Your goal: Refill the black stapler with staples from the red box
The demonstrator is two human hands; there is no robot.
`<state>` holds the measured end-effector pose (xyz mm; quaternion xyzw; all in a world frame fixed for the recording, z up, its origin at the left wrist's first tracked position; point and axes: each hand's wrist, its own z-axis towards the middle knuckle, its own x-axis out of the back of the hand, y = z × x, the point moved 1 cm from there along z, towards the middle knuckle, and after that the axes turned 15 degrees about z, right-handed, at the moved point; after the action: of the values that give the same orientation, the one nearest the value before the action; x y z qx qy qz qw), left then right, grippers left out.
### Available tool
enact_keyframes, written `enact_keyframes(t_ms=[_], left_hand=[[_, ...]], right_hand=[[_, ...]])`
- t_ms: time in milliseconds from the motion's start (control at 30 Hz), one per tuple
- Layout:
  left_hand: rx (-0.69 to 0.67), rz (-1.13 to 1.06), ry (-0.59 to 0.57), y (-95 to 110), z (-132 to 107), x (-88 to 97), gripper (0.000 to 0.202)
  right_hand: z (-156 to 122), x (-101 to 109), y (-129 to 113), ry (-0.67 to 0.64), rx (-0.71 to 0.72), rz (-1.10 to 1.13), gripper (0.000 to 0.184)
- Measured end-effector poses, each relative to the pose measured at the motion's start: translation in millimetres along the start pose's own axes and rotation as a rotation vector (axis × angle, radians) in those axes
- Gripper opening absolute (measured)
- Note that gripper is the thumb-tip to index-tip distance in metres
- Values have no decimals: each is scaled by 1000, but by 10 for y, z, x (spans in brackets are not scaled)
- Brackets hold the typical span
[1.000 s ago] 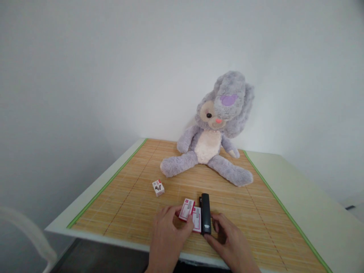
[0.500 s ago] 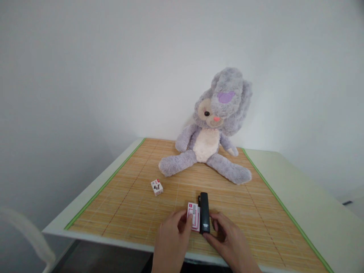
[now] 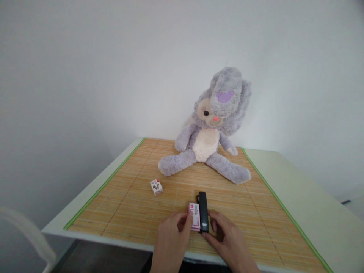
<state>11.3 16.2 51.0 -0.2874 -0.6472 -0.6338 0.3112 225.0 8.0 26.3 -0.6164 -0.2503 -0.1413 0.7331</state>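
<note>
A black stapler [image 3: 204, 213] lies lengthwise on the bamboo mat, pointing away from me. Against its left side is a flat white box with pink-red print [image 3: 195, 218], possibly a staple box. My left hand [image 3: 173, 237] has its thumb on top of this box and its fingers at the box's left edge. My right hand [image 3: 226, 239] grips the stapler's near end, thumb at the front and fingertips along the right side. Farther left sits a small white box with a dark picture on top [image 3: 156, 187], touched by neither hand.
A grey plush rabbit [image 3: 206, 146] sits at the back, leaning against the wall, legs spread over the mat. The bamboo mat [image 3: 125, 212] has green side edges and covers most of the pale table [image 3: 309, 189]. A blurred white curved thing [image 3: 31, 233] shows at lower left.
The white and pink box has shifted slightly and sits straighter beside the stapler. Both hands keep nearly the same places. The view has moved very little.
</note>
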Motion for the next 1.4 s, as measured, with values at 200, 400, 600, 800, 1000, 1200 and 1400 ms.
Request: enact_keyframes(t_ms=[200, 400, 600, 800, 1000, 1200, 1400], left_hand=[[223, 181, 356, -603, 401, 499, 47], [194, 123, 311, -1041, 853, 696, 61], [145, -22, 184, -864, 1012, 455, 49], [111, -229, 8, -423, 952, -9, 51], [3, -269, -35, -137, 879, -167, 43], [-70, -272, -59, -54, 807, -171, 39], [-77, -239, -65, -15, 738, -138, 35]], right_hand=[[-16, 1, -18, 23, -22, 10, 48], [-9, -1, 4, 19, -15, 10, 48], [10, -46, -28, 65, -105, -3, 45], [29, -106, -103, 119, -162, -99, 39], [28, -115, -120, 124, -142, -116, 38], [32, -117, -117, 129, -137, -108, 38], [34, -114, -128, 121, -137, -120, 35]])
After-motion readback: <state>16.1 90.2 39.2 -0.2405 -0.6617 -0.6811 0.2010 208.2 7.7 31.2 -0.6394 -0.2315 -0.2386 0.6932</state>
